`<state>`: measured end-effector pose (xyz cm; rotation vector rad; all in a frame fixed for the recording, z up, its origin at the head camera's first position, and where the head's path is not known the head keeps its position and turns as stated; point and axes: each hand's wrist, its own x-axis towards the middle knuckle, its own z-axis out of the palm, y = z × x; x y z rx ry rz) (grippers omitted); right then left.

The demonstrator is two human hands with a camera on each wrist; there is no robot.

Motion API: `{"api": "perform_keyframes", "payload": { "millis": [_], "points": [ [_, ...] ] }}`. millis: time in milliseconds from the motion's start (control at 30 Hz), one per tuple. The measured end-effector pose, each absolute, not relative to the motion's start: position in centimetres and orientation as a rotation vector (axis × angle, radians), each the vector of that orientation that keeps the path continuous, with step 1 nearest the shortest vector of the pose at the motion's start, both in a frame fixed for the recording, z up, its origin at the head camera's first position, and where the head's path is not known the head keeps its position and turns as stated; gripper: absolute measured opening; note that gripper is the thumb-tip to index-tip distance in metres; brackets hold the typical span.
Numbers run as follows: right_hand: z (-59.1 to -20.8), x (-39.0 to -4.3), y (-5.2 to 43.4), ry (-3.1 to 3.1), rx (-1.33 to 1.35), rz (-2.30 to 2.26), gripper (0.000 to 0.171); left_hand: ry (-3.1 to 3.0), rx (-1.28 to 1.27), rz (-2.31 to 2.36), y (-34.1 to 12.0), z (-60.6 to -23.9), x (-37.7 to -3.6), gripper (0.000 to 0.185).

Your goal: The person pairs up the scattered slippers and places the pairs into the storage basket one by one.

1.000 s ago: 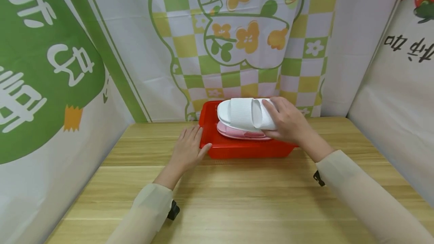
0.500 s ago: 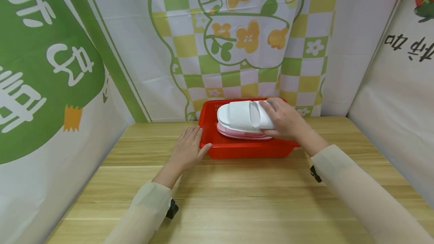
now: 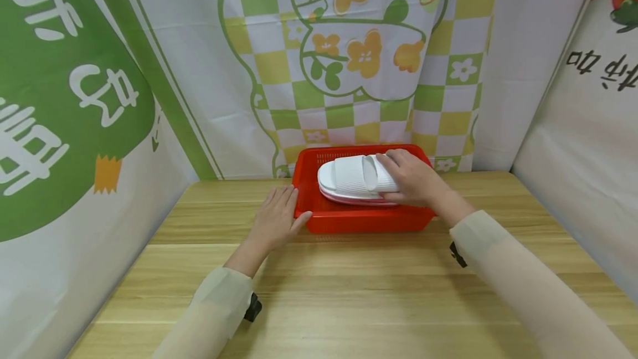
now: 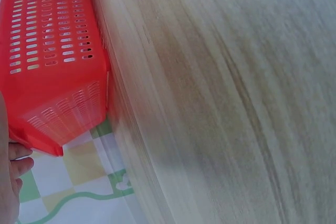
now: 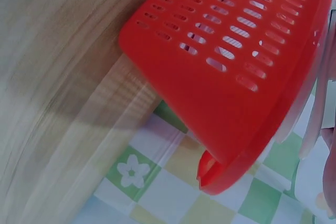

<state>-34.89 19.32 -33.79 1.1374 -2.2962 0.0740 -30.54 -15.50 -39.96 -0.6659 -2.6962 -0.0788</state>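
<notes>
My right hand (image 3: 413, 179) grips the right end of a white ribbed slipper (image 3: 350, 177), thumb on the near side and fingers over the top. Beneath it, a thin edge of a pink slipper (image 3: 349, 200) shows; the rest is covered. Both lie inside a red plastic basket (image 3: 369, 222) with slotted walls. On the basket's left rim, my left hand (image 3: 275, 219) rests with its fingers extended and thumb along the near corner. The left wrist view catches a few fingers (image 4: 20, 167) beside the basket's corner. Slipper edges (image 5: 310, 121) stick out past the rim in the right wrist view.
The basket stands on a wooden table (image 3: 359, 292) near its back edge. Behind it hangs a checked curtain (image 3: 364, 115), and printed cloth walls (image 3: 583, 143) close in both sides.
My right hand has lowered the white slipper down onto the pink one, hiding most of it, and shifted slightly left. The left hand has stayed at the basket's rim.
</notes>
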Motion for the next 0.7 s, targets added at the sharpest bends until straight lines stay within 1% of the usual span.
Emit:
{"api": "perform_keyframes", "payload": {
  "millis": [700],
  "points": [
    [-35.3,-35.5,18.5,-2.494,1.101,0.105,0.078,-2.689,-0.677,-0.07,-15.5,-40.1,-30.6,0.073]
  ]
}}
